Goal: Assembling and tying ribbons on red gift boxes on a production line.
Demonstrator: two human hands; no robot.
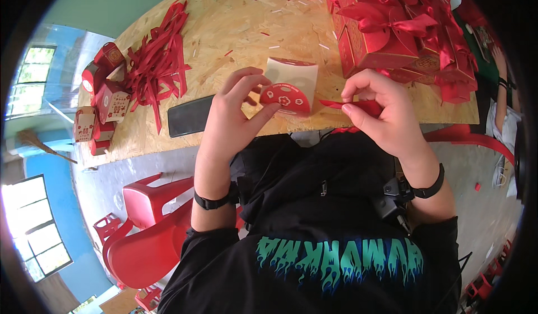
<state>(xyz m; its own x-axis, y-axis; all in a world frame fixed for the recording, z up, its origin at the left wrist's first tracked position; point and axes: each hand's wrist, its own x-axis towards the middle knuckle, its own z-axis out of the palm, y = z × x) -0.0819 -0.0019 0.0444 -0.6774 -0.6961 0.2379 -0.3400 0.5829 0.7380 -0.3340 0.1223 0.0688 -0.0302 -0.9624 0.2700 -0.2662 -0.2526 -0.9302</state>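
A small cream and red paper gift box (305, 81) with flower prints stands at the table's near edge. My left hand (232, 109) grips it from its left side, thumb on the red front and fingers curled behind. To the right of the box, my right hand (386, 112) pinches a red ribbon (332, 104) between thumb and fingertips. The ribbon's pointed end reaches toward the box but stays apart from it. Part of the ribbon shows inside my curled right fingers, and more red hangs below the table edge.
A black phone (190, 117) lies left of my left hand. Beyond it are a heap of red ribbons (162, 50) and several small boxes (112, 101). Red bow-tied boxes (381, 45) are stacked at right on the wooden table (224, 22). Another person's arm (500, 73) shows far right; red chairs (145, 252) stand lower left.
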